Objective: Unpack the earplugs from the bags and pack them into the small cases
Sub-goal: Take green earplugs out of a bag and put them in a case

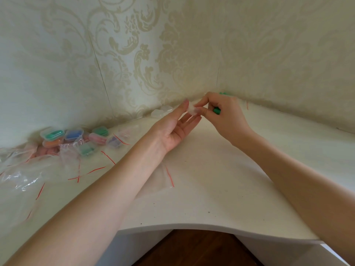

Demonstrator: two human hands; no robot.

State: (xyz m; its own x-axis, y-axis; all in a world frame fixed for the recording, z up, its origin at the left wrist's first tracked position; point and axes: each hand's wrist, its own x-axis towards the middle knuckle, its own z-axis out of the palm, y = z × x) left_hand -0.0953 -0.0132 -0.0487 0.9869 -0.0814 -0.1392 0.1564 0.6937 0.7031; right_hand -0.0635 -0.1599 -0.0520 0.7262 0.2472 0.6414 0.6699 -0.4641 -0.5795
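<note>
Small clear case (192,110) between your two hands, above the surface (211,169).

Your left hand (177,125) is open and supports it with straight fingers; your right hand (221,112) pinches its edge and also keeps green earplugs (217,111) curled inside. The case seems light, stiff and slippery, so hold it by the side walls.

soft even daylight, faint shadows, wide-angle bending at the edges, slight blur on the fingers (192,110).
</note>
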